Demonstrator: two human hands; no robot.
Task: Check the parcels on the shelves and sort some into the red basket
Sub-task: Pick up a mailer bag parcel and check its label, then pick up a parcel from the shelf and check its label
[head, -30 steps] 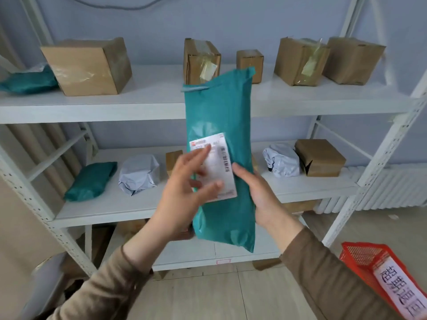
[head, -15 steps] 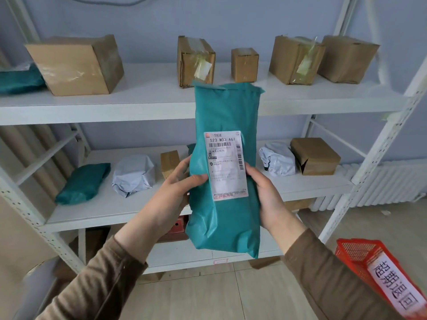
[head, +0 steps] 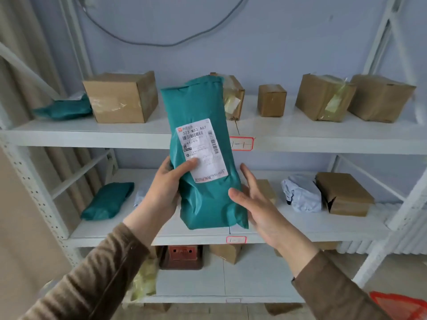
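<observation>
The green parcel [head: 203, 155] stands upright in the air in front of the white shelves [head: 300, 135], its white label [head: 202, 150] facing the camera. The left hand [head: 165, 192] has a closed grip on the parcel's left side, with the thumb on the label. The right hand [head: 256, 199] is open, touching the parcel's lower right edge. A corner of the red basket [head: 399, 306] shows at the bottom right.

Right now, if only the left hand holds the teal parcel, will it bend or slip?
Probably it stays fairly stiff: the teal parcel stands upright from the left hand. Its glossy film may slip. The right hand looks open beside it.
</observation>
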